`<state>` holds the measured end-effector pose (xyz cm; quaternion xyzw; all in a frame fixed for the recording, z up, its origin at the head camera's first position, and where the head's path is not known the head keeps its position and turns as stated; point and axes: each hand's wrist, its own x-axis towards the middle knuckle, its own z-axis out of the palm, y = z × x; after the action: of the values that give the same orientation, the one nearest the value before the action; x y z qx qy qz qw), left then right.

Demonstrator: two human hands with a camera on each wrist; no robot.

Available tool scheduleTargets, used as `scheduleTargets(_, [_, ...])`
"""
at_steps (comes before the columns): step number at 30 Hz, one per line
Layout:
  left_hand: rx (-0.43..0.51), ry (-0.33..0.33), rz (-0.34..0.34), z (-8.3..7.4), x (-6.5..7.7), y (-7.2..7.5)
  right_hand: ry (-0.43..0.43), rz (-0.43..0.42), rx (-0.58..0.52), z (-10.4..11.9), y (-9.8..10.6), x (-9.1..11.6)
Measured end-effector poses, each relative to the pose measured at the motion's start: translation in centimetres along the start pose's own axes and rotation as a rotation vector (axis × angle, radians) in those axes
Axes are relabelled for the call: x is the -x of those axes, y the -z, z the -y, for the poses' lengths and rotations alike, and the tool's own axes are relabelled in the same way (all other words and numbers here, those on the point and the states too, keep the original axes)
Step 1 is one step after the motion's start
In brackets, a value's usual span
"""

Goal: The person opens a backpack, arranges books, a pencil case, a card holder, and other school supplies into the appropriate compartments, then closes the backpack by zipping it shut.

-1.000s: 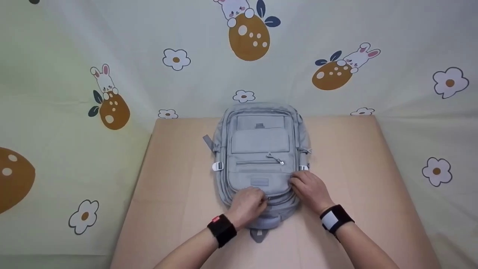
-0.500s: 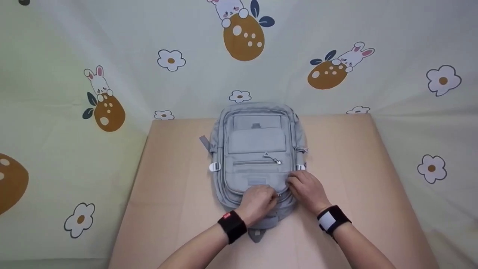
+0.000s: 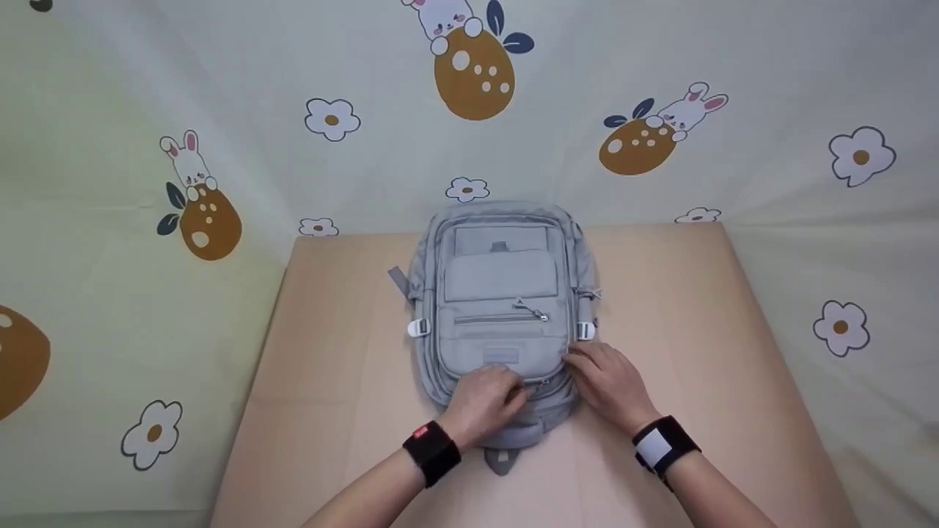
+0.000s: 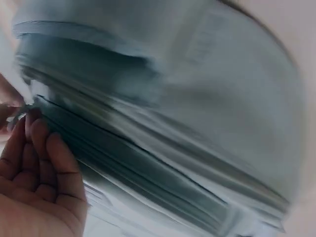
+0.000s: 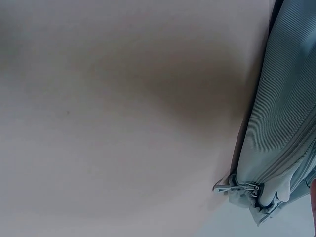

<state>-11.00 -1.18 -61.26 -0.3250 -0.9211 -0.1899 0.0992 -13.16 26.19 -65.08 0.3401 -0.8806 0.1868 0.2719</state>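
Observation:
A grey backpack [image 3: 501, 279] lies front side up, its top end with the carry loop nearest me. My left hand [image 3: 486, 400] is at the near curve of the front pocket. In the left wrist view its fingertips [image 4: 33, 121] pinch a small zipper pull [image 4: 22, 112] by its cord. The metal zipper slider [image 3: 544, 382] shows just right of that hand in the head view. My right hand [image 3: 610, 383] pinches the backpack's right edge beside the pocket seam, its fingertips partly hidden. Only a sliver of a finger [image 5: 313, 197] appears in the right wrist view.
The backpack rests on a tan tabletop [image 3: 337, 352]. A patterned cloth [image 3: 381, 161] with rabbits and flowers hangs around the back and sides. Another zipper pull [image 3: 541, 316] lies on the front panel, and white strap buckles [image 3: 419, 328] sit at both sides.
The left hand went right along the pocket's zipper with the slider, then drew back a little left while the slider stayed. The right hand has kept its hold at the edge.

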Motion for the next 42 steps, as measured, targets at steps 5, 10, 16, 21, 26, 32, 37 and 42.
scheduleTargets(5, [-0.08,-0.123,-0.092,3.2,1.7,0.7,-0.009,0.0,-0.005,-0.1,0.0,0.1])
scheduleTargets(10, [-0.16,-0.162,-0.103,6.3,2.4,1.2,-0.026,-0.007,-0.006,-0.2,0.1,0.4])
scheduleTargets(16, [-0.262,-0.184,-0.082,7.2,1.9,1.0,-0.069,-0.031,-0.003,0.7,0.0,0.5])
scheduleTargets(21, [-0.301,-0.159,-0.03,7.0,2.0,1.2,-0.098,-0.039,0.015,2.7,-0.4,0.5])
scheduleTargets(26, [-0.264,-0.124,-0.031,6.9,2.1,1.4,-0.199,-0.022,0.03,4.9,-1.6,0.2])
scheduleTargets(32, [-0.238,-0.119,-0.01,6.9,2.1,1.4,-0.439,-0.007,-0.012,6.2,-2.8,0.0])
scheduleTargets(37, [-0.225,-0.1,0.007,6.9,2.3,1.6,-0.49,-0.02,-0.064,6.5,-2.8,0.1])
scheduleTargets(42, [-0.217,-0.101,-0.002,6.9,2.4,1.6,-0.419,-0.047,-0.082,6.0,-2.0,0.3])
